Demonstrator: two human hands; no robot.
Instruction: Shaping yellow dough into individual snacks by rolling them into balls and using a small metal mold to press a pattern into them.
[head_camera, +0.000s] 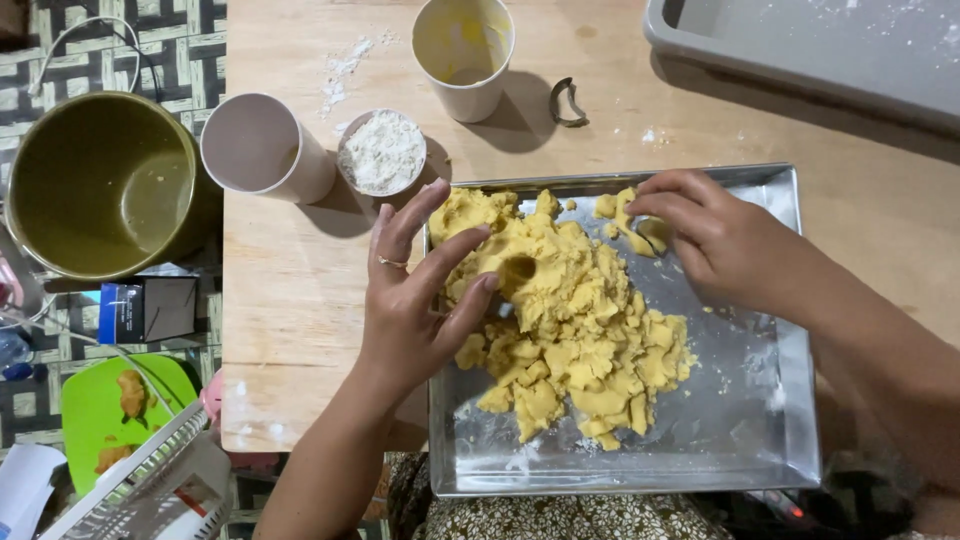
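On the pale wooden surface (300, 300) sits a shallow rectangular metal tray (740, 440), its near edge overhanging toward the person. Inside the tray: a crumbly yellow mass of dough (570, 340), heaped from the far left corner down toward the middle, broken into lumps at its near end. Bare metal shows on the tray's right side and along the near wall, with light flour smears.

Left hand (415, 300): reaches in over the tray's left rim, fingers (470, 250) spread and curled onto the left flank of the dough, thumb tip pressing into it lower down. A thin ring on one finger.

Right hand (730, 245): comes in from the right, resting over the far part of the tray. Its fingers (665, 205) are drawn close together, tips down on a small loose piece of dough (630, 220) lying just beside the main heap (whether it is pinched or only pressed, cannot tell).

Beyond the tray, on the surface: a small round bowl of white flour (381, 152), just beside a pale pink plastic cup (262, 145) lying tipped toward the camera; a cream-coloured cup with yellow residue inside (463, 50); a small crescent-shaped metal cutter (568, 102) near it. A grey plastic tray (820, 50) occupies the far right corner.

Left of the surface, lower down on a woven mat: an olive-green round pot (100, 185), a bright green plate with brown scraps (100, 410), a small dark box (150, 308).
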